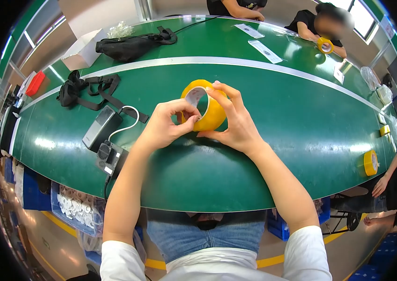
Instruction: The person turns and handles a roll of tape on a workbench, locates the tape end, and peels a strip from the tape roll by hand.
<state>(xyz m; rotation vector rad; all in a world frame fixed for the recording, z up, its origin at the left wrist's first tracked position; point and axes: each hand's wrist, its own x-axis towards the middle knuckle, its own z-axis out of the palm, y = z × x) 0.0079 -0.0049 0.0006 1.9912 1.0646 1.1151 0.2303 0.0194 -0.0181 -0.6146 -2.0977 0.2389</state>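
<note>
A roll of yellow packing tape (215,114) is held up between both hands over the green table, its cardboard core facing left and toward me. My right hand (237,122) grips the roll from the right, fingers over the top and thumb underneath. At the roll's left side, my left hand (172,121) has its thumb and fingers pinched together at the rim of the core. Whether a tape end lies in that pinch is too small to make out.
Left of my arms lie a power bank (101,127) with a white cable, a small black device (110,157) and black straps (102,89). Another tape roll (371,163) stands at the right edge. A black bag (133,45) lies beyond the metal strip. Across the table a person (304,29) holds tape.
</note>
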